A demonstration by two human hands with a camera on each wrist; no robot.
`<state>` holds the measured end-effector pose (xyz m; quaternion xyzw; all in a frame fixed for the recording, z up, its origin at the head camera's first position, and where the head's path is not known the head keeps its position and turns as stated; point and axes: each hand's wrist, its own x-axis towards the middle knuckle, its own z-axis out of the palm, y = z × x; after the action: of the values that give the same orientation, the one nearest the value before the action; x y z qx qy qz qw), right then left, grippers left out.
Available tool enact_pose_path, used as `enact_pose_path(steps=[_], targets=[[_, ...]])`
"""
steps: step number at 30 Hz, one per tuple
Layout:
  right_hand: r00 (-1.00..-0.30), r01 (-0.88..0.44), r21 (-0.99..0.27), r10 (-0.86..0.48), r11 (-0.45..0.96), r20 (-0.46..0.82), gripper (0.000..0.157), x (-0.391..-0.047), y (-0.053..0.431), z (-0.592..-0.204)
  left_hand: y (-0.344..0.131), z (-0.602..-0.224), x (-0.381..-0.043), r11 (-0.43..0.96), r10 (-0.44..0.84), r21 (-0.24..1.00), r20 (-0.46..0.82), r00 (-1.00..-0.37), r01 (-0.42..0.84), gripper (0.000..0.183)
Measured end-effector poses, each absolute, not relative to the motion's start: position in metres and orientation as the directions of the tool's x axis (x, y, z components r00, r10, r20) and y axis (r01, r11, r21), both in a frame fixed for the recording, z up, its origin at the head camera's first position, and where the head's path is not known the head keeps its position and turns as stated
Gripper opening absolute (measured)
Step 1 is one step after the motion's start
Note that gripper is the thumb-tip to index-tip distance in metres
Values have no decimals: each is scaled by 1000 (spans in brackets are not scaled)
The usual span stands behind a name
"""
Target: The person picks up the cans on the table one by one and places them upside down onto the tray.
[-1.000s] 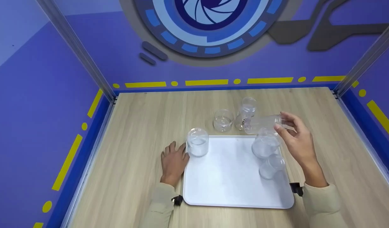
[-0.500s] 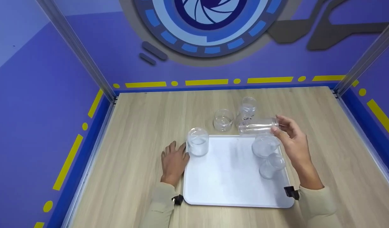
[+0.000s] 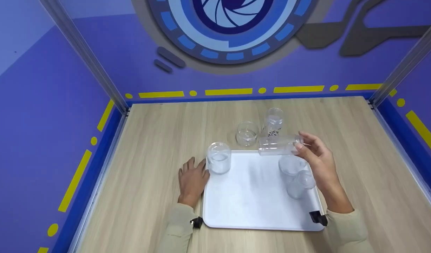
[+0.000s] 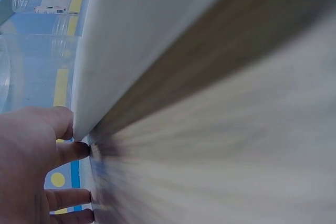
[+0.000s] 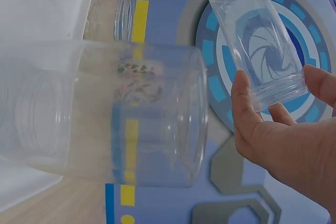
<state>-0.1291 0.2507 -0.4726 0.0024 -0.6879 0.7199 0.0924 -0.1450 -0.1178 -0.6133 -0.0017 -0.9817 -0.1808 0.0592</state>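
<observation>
My right hand (image 3: 320, 158) grips a tall clear jar (image 3: 276, 145) by its threaded mouth end. The jar is tilted on its side in the air over the tray's far edge, base to the left. In the right wrist view the fingers and thumb hold the ringed neck of this jar (image 5: 260, 40). My left hand (image 3: 193, 181) rests at the left edge of a white tray (image 3: 250, 196), fingers spread and thumb side against the rim. A wide clear jar (image 3: 219, 158) stands on the tray's far left corner, beside that hand.
On the tray's right side stand a wide clear jar (image 3: 291, 166) and a smaller one (image 3: 297, 188). Behind the tray are a short clear jar (image 3: 247, 135) and a tall jar with a floral print (image 3: 273, 123). Wood-look table (image 3: 159, 133) surrounds the tray, walled at back and sides.
My right hand has moved left and nearer to me, carrying the tall jar from behind the tray to over its far edge. The left hand stays in place.
</observation>
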Motion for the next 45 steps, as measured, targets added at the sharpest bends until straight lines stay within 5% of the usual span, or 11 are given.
enact_pose_path(steps=[18, 31, 38, 45], targets=[[-991, -78, -988, 122, -135, 61, 45, -123, 238, -481, -119, -609, -142, 919, -19, 395, 85, -996, 16, 46], [-993, -66, -984, 104, -167, 49, 45, -118, 232, -483, -120, -604, -139, 813, -48, 582, 51, -998, -10, 47], [-994, -60, -983, 102, -174, 43, 45, -116, 232, -484, -107, -581, -132, 679, -248, 733, 195, -949, -27, 46], [-994, -56, -982, 98, -182, 39, 44, -115, 231, -483, -85, -551, -131, 605, -343, 787, 395, -852, 121, 46]])
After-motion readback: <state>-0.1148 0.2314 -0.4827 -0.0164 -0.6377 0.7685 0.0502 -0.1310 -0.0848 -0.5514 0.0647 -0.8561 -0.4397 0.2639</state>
